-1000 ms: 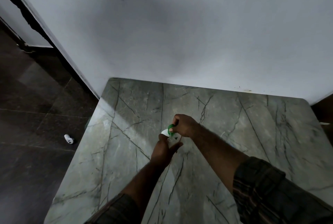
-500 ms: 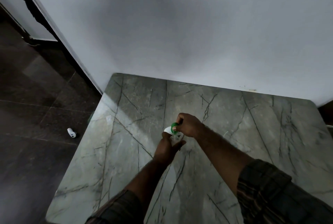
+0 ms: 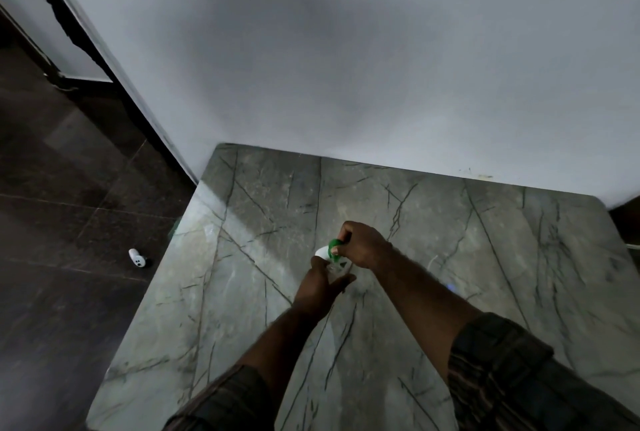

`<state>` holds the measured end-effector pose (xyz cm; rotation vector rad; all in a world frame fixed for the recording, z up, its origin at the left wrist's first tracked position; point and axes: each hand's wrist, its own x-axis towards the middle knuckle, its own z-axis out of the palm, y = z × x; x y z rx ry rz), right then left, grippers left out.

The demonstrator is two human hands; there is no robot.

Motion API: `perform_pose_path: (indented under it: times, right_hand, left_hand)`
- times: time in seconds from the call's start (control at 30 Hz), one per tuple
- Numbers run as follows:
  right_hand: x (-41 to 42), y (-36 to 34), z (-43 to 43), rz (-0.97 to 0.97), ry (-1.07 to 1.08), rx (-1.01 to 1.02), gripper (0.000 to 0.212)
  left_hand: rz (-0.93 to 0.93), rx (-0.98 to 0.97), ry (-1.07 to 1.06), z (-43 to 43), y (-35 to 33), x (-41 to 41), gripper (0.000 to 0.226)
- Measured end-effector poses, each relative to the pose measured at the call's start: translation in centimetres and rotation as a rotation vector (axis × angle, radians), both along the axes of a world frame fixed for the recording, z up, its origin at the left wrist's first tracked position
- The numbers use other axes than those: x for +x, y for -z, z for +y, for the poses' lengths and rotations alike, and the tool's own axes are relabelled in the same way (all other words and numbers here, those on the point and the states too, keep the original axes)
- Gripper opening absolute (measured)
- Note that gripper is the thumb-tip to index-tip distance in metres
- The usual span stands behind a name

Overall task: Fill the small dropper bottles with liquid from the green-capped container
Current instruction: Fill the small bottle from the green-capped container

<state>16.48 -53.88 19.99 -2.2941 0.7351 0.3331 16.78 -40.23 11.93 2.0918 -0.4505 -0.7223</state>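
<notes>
Over the middle of the grey marble table [image 3: 242, 292], my left hand [image 3: 317, 286] wraps around a small clear container [image 3: 341, 266] with a black triangle mark on it. My right hand [image 3: 363, 245] is closed on the green cap [image 3: 334, 244] at its top. A white part [image 3: 321, 251] shows just left of the cap. Most of the container is hidden by my fingers. No separate dropper bottles show on the table.
The table stands against a white wall [image 3: 346, 66] at the back. Dark tiled floor [image 3: 69, 222] lies to the left, with a small white object [image 3: 137, 258] on it near the table's left edge. A dark door frame [image 3: 86, 35] runs along the upper left.
The hands hold the same grip on the container and cap. The view has shifted slightly, and the hands stay over the table's middle.
</notes>
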Motion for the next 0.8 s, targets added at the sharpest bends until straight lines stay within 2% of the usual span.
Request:
perform_pose_path:
  times: [0.23, 0.4, 0.5, 0.6, 0.8]
  right_hand:
    - [0.3, -0.9, -0.1, -0.003, 0.003, -0.007, 0.021]
    - [-0.3, -0.6, 0.4, 0.008, 0.023, -0.014, 0.021]
    - [-0.1, -1.3, 0.3, 0.003, 0.007, -0.011, 0.022]
    - [0.2, -1.6, 0.1, -0.003, 0.001, -0.011, 0.023]
    - [-0.5, -0.8, 0.4, 0.009, 0.026, 0.004, 0.021]
  left_hand:
    - [-0.002, 0.051, 0.009, 0.0, -0.8, 0.5, 0.072]
    - [0.014, 0.057, -0.011, 0.1, 0.2, 0.4, 0.066]
    - [0.088, -0.019, -0.058, -0.2, -0.1, 0.5, 0.061]
    - [-0.016, 0.036, 0.007, -0.3, -0.3, 0.6, 0.065]
    - [-0.036, 0.033, 0.044, 0.0, 0.0, 0.3, 0.064]
